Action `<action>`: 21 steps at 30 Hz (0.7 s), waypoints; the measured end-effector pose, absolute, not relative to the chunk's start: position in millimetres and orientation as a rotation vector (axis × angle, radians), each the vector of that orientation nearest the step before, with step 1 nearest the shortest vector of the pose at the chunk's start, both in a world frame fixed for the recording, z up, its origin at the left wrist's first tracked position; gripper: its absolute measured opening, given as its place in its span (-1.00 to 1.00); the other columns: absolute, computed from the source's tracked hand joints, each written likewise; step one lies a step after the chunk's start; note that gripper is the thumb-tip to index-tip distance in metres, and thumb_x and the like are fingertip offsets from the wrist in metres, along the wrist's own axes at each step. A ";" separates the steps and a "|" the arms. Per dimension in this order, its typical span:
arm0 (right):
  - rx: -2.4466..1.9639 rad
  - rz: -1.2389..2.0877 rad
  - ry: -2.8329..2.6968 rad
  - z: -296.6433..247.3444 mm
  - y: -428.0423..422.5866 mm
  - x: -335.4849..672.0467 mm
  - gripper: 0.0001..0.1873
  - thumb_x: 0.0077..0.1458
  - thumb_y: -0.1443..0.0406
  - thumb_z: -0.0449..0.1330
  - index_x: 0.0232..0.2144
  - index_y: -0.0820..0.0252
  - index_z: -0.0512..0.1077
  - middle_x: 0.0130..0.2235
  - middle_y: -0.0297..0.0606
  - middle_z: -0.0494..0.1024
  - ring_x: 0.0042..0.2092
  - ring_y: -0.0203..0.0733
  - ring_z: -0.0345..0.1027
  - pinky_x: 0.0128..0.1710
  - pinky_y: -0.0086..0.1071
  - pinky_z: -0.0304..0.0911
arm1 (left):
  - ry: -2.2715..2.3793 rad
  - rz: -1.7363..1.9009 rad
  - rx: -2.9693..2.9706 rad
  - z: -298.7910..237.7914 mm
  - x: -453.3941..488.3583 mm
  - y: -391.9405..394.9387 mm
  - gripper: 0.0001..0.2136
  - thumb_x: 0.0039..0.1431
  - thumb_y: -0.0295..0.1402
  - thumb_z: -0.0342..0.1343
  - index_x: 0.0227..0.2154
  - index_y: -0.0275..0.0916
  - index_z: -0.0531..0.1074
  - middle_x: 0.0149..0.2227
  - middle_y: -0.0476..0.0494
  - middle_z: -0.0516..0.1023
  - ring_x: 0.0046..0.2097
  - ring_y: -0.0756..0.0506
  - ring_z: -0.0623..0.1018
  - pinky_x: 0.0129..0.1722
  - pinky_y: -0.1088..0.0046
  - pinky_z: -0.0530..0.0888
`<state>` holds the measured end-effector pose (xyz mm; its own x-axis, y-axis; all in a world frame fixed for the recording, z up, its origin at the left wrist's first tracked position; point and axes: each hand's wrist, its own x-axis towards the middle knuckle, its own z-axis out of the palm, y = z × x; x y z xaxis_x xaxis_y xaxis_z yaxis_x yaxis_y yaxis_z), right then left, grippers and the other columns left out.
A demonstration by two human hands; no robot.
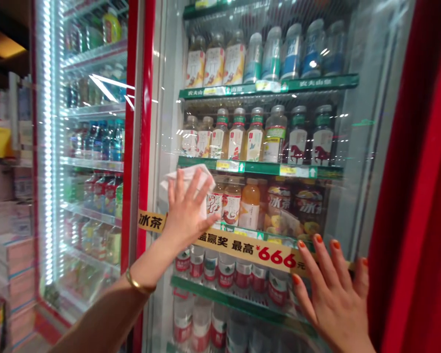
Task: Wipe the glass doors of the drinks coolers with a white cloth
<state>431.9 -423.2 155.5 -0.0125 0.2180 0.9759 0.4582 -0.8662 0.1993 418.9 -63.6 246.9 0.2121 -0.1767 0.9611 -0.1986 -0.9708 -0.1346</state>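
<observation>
My left hand (185,208), with a gold bangle (138,283) at the wrist, holds a folded white cloth (172,175) flat against the glass door (165,122) of a drinks fridge. Its fingers are spread over the cloth, which could also be a paper tissue. Lower and to the right, my right hand (334,289) lies with spread fingers and orange nails on or very near the same glass, with nothing in it. Between the hands runs a tan printed strip (242,247) across the door; both hands cover parts of it.
Behind the glass, several rows of bottles (255,135) stand on shelves with green edges (264,167). A red frame (134,122) divides this door from another lit fridge (91,164) on the left. Stacked boxes (20,269) stand at the far left, and a red panel (419,196) borders the right.
</observation>
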 end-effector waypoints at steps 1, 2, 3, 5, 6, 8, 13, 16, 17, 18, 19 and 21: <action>-2.073 -1.988 -0.725 155.3 -423.6 431.9 -0.25 0.46 0.00 0.08 0.59 -0.16 0.06 0.60 -0.33 0.10 0.63 0.11 -0.08 0.64 0.21 -0.35 | -0.519 1.916 2.517 232.9 416.4 -74.1 -0.05 0.27 0.47 -0.14 0.61 0.21 -0.10 0.66 0.03 -0.04 0.66 -0.49 -0.30 0.60 -0.35 -0.27; -2.076 -1.987 -0.725 155.0 -423.9 431.9 -0.24 0.46 0.00 0.08 0.59 -0.16 0.05 0.60 -0.32 0.11 0.63 0.12 -0.07 0.64 0.23 -0.35 | -0.659 1.904 2.594 215.7 413.2 -79.4 -0.03 0.22 0.50 -0.10 0.60 0.23 -0.05 0.63 0.05 0.06 0.66 -0.48 -0.25 0.62 -0.29 -0.26; -2.083 -1.987 -0.721 154.8 -424.3 432.0 -0.23 0.46 0.00 0.09 0.59 -0.16 0.04 0.60 -0.30 0.12 0.63 0.14 -0.06 0.63 0.25 -0.34 | -0.756 1.899 2.645 198.6 409.7 -78.4 -0.03 0.20 0.51 -0.07 0.58 0.26 -0.01 0.61 0.06 0.14 0.66 -0.45 -0.19 0.63 -0.24 -0.26; -2.103 -1.990 -0.715 154.9 -424.9 432.1 -0.22 0.46 0.01 0.09 0.60 -0.15 0.02 0.59 -0.26 0.14 0.62 0.15 -0.06 0.62 0.27 -0.34 | -0.702 1.906 2.659 177.0 404.0 -60.0 -0.10 0.26 0.46 -0.05 0.58 0.29 0.00 0.59 0.07 0.19 0.66 -0.40 -0.14 0.64 -0.19 -0.26; -2.113 -1.993 -0.717 155.1 -425.0 432.1 -0.21 0.46 0.00 0.10 0.60 -0.14 0.01 0.59 -0.25 0.15 0.63 0.15 -0.07 0.62 0.27 -0.34 | -0.559 1.900 2.622 176.3 402.6 -46.7 -0.14 0.32 0.40 -0.08 0.59 0.28 -0.04 0.61 0.05 0.14 0.66 -0.40 -0.16 0.63 -0.22 -0.25; -2.131 -2.001 -0.727 155.9 -425.1 431.9 -0.20 0.46 0.00 0.10 0.61 -0.12 -0.01 0.60 -0.25 0.13 0.63 0.13 -0.10 0.63 0.26 -0.36 | -0.214 1.835 2.483 194.5 403.1 -25.5 -0.19 0.42 0.31 -0.17 0.61 0.20 -0.13 0.66 -0.05 -0.05 0.66 -0.46 -0.24 0.60 -0.33 -0.21; -2.156 -2.017 -0.723 156.6 -426.2 431.1 -0.19 0.45 0.05 0.11 0.61 -0.06 -0.02 0.63 -0.25 0.03 0.65 0.08 -0.17 0.63 0.22 -0.41 | -0.102 1.815 2.353 235.0 414.1 -68.0 -0.12 0.40 0.36 -0.30 0.63 0.07 -0.24 0.68 -0.12 -0.30 0.64 -0.51 -0.42 0.55 -0.45 -0.27; -2.191 -2.024 -0.723 154.8 -428.4 431.6 -0.16 0.43 0.07 0.14 0.62 -0.06 -0.03 0.62 -0.21 0.06 0.64 0.14 -0.13 0.62 0.27 -0.40 | -0.481 1.816 2.539 183.6 415.5 -113.8 -0.06 0.30 0.44 -0.14 0.62 0.16 -0.15 0.67 -0.03 -0.11 0.65 -0.46 -0.39 0.59 -0.33 -0.31; -2.204 -2.027 -0.716 154.2 -429.3 431.7 -0.14 0.41 0.08 0.15 0.62 -0.06 -0.04 0.62 -0.19 0.07 0.64 0.16 -0.11 0.62 0.29 -0.39 | -0.569 1.798 2.574 159.7 413.7 -118.6 -0.05 0.28 0.44 -0.06 0.61 0.19 -0.12 0.65 0.00 -0.03 0.66 -0.45 -0.36 0.60 -0.29 -0.31; -2.216 -2.030 -0.709 153.7 -430.2 431.8 -0.12 0.40 0.08 0.17 0.62 -0.06 -0.05 0.62 -0.18 0.08 0.63 0.19 -0.09 0.61 0.31 -0.38 | -0.591 1.780 2.585 137.8 411.3 -116.6 -0.06 0.28 0.41 -0.01 0.60 0.21 -0.11 0.64 0.00 0.03 0.66 -0.44 -0.33 0.61 -0.27 -0.31; -2.229 -2.030 -0.705 153.4 -431.0 431.8 -0.10 0.39 0.08 0.18 0.62 -0.06 -0.06 0.62 -0.17 0.09 0.63 0.21 -0.07 0.61 0.32 -0.37 | -0.535 1.760 2.570 121.2 408.9 -108.4 -0.09 0.31 0.36 0.01 0.60 0.21 -0.11 0.64 -0.01 0.05 0.66 -0.44 -0.31 0.61 -0.27 -0.29; -2.247 -2.026 -0.715 153.1 -432.1 431.7 -0.08 0.38 0.07 0.19 0.62 -0.05 -0.07 0.62 -0.17 0.08 0.63 0.21 -0.08 0.61 0.31 -0.37 | -0.258 1.691 2.474 110.7 405.9 -82.5 -0.18 0.43 0.23 -0.07 0.61 0.12 -0.16 0.66 -0.11 -0.06 0.66 -0.46 -0.33 0.59 -0.35 -0.24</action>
<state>431.7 -432.1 153.1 0.0452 0.3113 0.9492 0.3536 -0.8937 0.2763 405.9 -82.5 110.7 0.3558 -0.0658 0.9323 -0.2156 -0.9764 0.0134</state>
